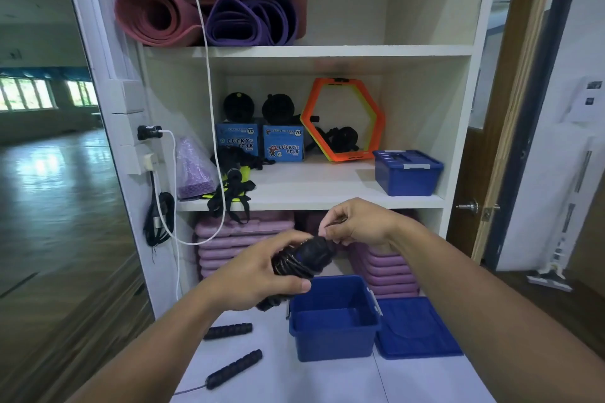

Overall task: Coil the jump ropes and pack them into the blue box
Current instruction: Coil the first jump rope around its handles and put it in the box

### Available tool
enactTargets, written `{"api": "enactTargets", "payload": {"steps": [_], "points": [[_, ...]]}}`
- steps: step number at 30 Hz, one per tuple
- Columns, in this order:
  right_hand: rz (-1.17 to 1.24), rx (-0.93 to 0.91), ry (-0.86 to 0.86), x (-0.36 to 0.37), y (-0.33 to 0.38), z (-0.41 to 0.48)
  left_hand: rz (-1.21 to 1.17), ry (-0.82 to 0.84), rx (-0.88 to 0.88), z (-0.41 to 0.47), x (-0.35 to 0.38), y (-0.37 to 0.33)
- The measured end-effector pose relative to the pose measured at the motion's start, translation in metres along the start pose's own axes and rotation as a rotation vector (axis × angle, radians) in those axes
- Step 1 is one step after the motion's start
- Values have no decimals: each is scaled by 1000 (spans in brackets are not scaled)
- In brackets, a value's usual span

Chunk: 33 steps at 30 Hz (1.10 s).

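Gripping a coiled black jump rope [302, 260] in curled fingers, the left hand [258, 275] is holding the bundle in the air above the near-left corner of the open blue box [334, 342]. The right hand [358, 222] is pinching the top end of the same bundle between thumb and fingertips, so both hands are clamping on the one rope, close together.

The box is sitting on a white surface [327, 383]. Its blue lid [420, 330] is lying flat just beside it on the right. Two black ribbed handles [228, 331] are lying on the same surface left of the box, apart from each other, the nearer one trailing a thin cord.

A white shelf unit [327, 51] is standing right behind. Stacked lilac pads [242, 234] are filling its lowest visible level. A second blue box [407, 173], lid on, is sitting at the right of the middle shelf, with an orange hexagon frame [342, 118] leaning further back. Rolled mats [157, 15] are lying on the top shelf, and a white cable [209, 91] is hanging down the left side. A wooden floor [49, 206] is stretching away on the left towards windows; a wooden door [465, 229] is showing on the right.
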State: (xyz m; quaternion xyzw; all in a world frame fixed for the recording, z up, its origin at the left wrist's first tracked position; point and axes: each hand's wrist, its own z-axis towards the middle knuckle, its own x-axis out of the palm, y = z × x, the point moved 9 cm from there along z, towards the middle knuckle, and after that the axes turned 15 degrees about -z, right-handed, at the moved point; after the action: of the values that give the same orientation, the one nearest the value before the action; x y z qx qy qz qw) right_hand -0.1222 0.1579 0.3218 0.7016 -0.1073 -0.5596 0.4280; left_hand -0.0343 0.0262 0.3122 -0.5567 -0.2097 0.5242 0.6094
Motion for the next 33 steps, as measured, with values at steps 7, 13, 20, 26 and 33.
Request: {"api": "enactTargets", "payload": {"steps": [7, 13, 20, 26, 33], "points": [[139, 27, -90, 9, 9, 5, 319, -37, -4, 5, -8, 11], [250, 3, -97, 14, 13, 1, 504, -183, 30, 2, -14, 16], [325, 9, -148, 25, 6, -2, 416, -321, 23, 5, -17, 28], [525, -18, -141, 33, -3, -5, 298, -357, -14, 9, -19, 38], [604, -27, -110, 38, -9, -5, 284, -339, 18, 11, -6, 38]]}}
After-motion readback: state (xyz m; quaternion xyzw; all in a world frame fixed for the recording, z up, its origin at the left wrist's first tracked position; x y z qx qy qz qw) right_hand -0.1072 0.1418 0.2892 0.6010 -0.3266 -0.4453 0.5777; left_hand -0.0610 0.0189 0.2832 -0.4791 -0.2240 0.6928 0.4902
